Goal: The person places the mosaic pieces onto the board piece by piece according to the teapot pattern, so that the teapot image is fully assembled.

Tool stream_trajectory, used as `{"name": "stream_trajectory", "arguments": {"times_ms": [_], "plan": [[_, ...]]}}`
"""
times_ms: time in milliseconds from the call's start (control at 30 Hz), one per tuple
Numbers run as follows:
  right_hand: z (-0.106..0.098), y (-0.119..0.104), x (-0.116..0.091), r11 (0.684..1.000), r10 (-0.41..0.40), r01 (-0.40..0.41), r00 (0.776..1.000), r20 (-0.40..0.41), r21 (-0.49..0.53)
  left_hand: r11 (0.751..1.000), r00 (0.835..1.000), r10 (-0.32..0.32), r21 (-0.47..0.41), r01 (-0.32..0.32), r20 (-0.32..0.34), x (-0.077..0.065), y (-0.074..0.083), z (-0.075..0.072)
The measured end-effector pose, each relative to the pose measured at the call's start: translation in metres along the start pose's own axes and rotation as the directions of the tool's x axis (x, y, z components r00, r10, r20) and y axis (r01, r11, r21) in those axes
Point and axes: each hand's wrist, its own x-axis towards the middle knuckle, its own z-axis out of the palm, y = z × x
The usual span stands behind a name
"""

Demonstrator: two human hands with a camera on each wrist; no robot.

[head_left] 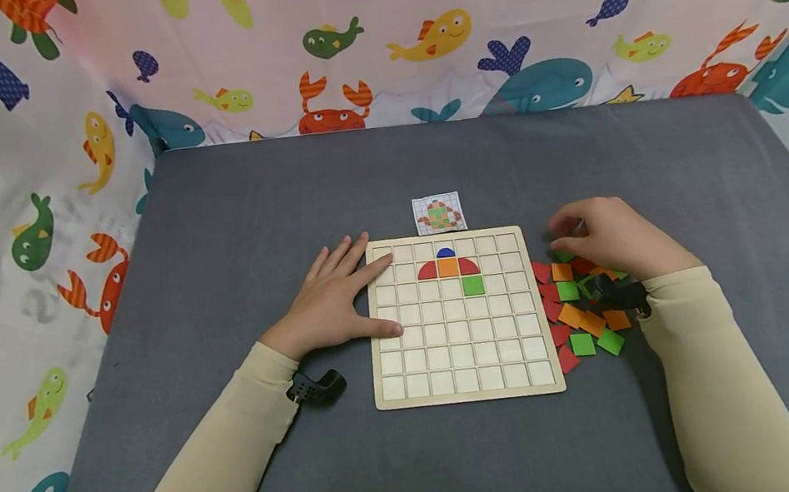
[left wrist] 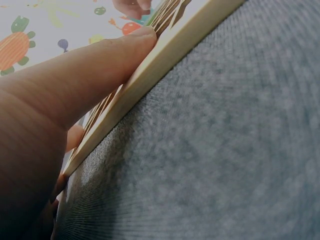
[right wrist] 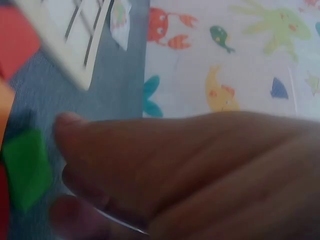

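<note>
A wooden grid board (head_left: 404,398) lies on the grey table. My left hand (head_left: 330,301) rests on its left edge, fingers spread, the thumb (left wrist: 135,47) on the rim in the left wrist view. Set in the upper cells are a blue half-round piece (head_left: 445,253), an orange square (head_left: 448,268) flanked by two red quarter-round pieces (head_left: 427,271), and a green square (head_left: 472,285). Right of the board, my right hand (head_left: 609,237) hovers at the top of the pile of pieces, fingers loosely bent, nothing showing between them. A green piece (right wrist: 27,170) lies near its fingertips.
Loose red pieces (head_left: 553,310), orange squares (head_left: 591,323) and green squares (head_left: 582,344) lie along the board's right side, some overlapping. A small pattern card (head_left: 439,214) touches the board's top edge. A sea-animal printed curtain (head_left: 372,30) surrounds the table.
</note>
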Motion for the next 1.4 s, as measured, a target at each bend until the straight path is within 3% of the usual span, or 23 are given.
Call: {"name": "stream_trajectory", "arguments": {"times_ms": [267,467,867,1400], "plan": [[-0.002,0.014,0.003,0.998,0.065,-0.063,0.995,0.072,-0.029,1.000,1.000,0.001,0.002,-0.001,-0.002,0.000,0.000,0.001],[-0.001,0.012,0.005,0.998,0.062,-0.061,0.995,0.081,-0.012,1.000,1.000,-0.002,0.004,0.002,-0.002,0.001,0.000,0.001],[0.000,0.003,0.001,1.000,-0.017,0.017,1.000,-0.002,-0.007,1.000,1.000,-0.003,0.000,0.003,-0.003,0.000,0.001,0.000],[0.023,-0.040,0.004,0.995,-0.085,0.089,0.992,-0.092,0.040,1.000,1.000,0.001,0.001,-0.001,-0.003,0.000,0.002,-0.001]]}}
